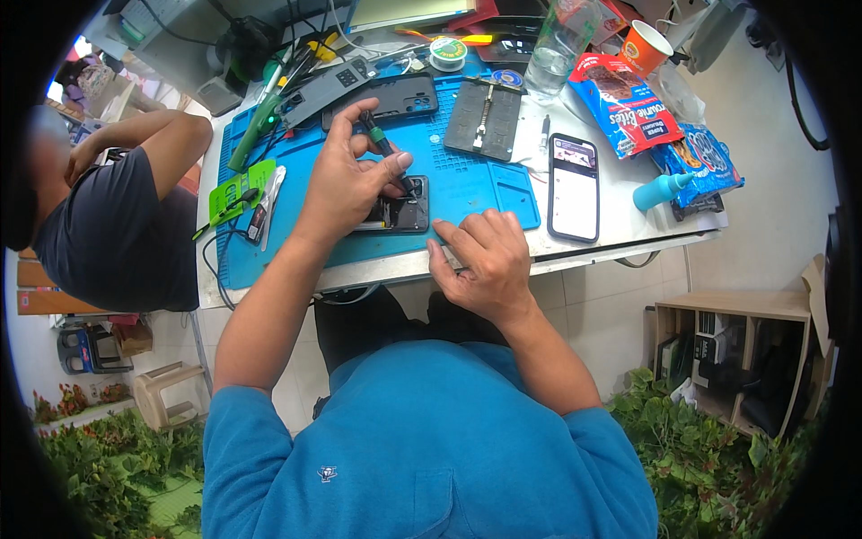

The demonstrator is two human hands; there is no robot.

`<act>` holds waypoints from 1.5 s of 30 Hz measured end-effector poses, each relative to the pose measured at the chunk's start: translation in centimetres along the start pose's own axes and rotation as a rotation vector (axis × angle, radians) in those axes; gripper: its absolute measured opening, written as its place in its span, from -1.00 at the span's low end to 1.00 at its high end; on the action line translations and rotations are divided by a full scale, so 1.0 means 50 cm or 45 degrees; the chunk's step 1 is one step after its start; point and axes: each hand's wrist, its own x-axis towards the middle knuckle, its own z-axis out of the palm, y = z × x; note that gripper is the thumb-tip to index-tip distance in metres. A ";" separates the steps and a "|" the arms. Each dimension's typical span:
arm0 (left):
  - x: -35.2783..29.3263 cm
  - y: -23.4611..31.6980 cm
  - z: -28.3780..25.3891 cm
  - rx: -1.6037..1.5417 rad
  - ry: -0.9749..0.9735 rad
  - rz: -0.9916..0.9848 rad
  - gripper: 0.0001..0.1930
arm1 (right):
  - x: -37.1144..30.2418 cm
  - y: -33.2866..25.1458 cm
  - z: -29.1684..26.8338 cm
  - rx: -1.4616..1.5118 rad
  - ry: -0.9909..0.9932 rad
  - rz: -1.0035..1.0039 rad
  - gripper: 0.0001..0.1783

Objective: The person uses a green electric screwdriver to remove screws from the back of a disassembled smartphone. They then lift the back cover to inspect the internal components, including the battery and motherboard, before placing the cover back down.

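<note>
My left hand is closed around a slim black-and-green screwdriver. Its tip points down at the upper part of an opened phone, whose inner parts are exposed. That phone lies on a blue work mat near the table's front edge, partly covered by my left hand. Just to its right, my right hand hovers or rests at the mat's edge, thumb and index finger apart, others loosely curled, holding nothing. Whether its fingertips touch the mat I cannot tell.
A black board holder, a phone frame and a solder spool lie farther back. To the right are a lit phone, snack packs, a teal bottle and a glass. Another person sits at left.
</note>
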 end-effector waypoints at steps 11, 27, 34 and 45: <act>-0.047 0.021 0.032 0.476 0.015 0.531 -0.18 | -0.001 0.001 0.001 -0.007 0.000 -0.009 -0.73; -0.016 0.199 -0.010 1.188 -0.644 0.734 -0.83 | -0.002 0.004 -0.003 -0.002 -0.044 -0.037 -0.72; -0.002 0.214 0.003 1.383 -0.711 0.710 -0.75 | -0.003 0.004 -0.003 -0.001 -0.051 -0.032 -0.72; -0.003 0.203 -0.002 1.206 -0.764 0.722 -0.65 | -0.005 0.004 0.000 -0.006 -0.035 -0.041 -0.72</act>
